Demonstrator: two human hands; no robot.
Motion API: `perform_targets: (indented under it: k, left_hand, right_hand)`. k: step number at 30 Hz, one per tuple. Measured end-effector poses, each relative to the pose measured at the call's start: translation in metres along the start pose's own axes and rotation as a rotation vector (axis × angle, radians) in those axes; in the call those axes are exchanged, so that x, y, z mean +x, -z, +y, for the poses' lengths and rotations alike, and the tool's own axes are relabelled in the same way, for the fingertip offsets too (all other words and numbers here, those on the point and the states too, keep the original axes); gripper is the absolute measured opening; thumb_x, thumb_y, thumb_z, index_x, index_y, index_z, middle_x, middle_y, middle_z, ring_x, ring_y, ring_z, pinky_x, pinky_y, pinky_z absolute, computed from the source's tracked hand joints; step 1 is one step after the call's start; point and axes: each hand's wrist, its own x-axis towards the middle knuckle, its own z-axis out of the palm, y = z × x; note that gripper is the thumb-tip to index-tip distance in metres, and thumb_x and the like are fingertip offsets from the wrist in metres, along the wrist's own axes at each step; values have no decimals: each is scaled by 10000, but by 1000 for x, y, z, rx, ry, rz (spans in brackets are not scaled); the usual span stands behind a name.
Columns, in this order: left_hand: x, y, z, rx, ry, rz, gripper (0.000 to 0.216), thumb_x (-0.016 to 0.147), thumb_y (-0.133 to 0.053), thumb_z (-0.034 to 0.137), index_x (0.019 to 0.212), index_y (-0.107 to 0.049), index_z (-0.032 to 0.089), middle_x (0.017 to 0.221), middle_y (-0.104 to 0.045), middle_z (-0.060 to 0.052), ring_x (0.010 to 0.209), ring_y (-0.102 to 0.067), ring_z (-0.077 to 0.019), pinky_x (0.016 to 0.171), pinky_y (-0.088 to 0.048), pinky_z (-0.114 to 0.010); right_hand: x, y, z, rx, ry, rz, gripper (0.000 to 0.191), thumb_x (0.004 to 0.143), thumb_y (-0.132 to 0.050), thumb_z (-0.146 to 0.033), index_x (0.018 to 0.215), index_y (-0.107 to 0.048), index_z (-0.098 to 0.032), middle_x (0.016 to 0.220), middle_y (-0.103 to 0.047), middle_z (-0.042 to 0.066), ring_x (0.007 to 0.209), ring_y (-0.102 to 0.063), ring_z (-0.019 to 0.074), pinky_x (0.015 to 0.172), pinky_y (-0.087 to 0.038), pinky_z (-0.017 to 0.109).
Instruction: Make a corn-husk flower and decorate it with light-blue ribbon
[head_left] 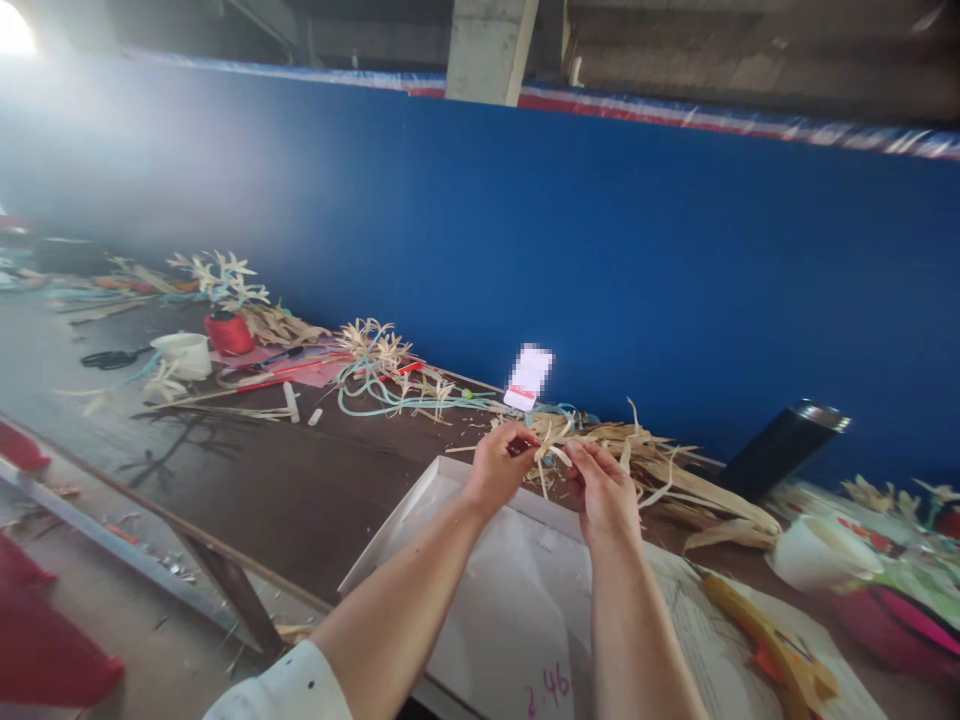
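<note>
My left hand (496, 463) and my right hand (602, 487) are raised over a white board (420, 520) and both pinch a small bundle of pale dried husk strips (553, 452) between them. Fingers of both hands are closed on the strips, whose loose ends stick out and hang down. Just behind the hands lies a heap of the same dried husks (675, 475) on the brown table (285, 480).
A blue wall (600, 250) runs along the table's far edge. To the right are a black flask (784, 445), a white cup (821, 550) and a yellow-orange tool (772, 650). To the left lie teal cords (375, 390), a red pot (229, 332), a white bowl (184, 352) and scissors (112, 357).
</note>
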Motion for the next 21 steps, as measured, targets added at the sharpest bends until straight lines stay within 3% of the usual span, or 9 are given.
perform_targets:
  k: [13,21]
  left_hand:
    - [1,-5,-8,-205,65,-32,122,650,-654,209,722,-581,143,653,-579,4,596,-520,-85,566,-408,-188]
    - [0,-2,2,-114,81,-31,97,665,-638,211,737,-621,147,685,-612,-5,619,-539,-93,583,-418,-193]
  right_hand:
    - [-1,-1,0,30,17,-12,287,577,-755,-376,751,-668,-165,601,-588,-17,466,-444,60,411,-326,171]
    - [-1,0,-1,47,-9,2,285,564,-766,-350,766,-668,-174,555,-558,-36,466,-442,63,428,-340,173]
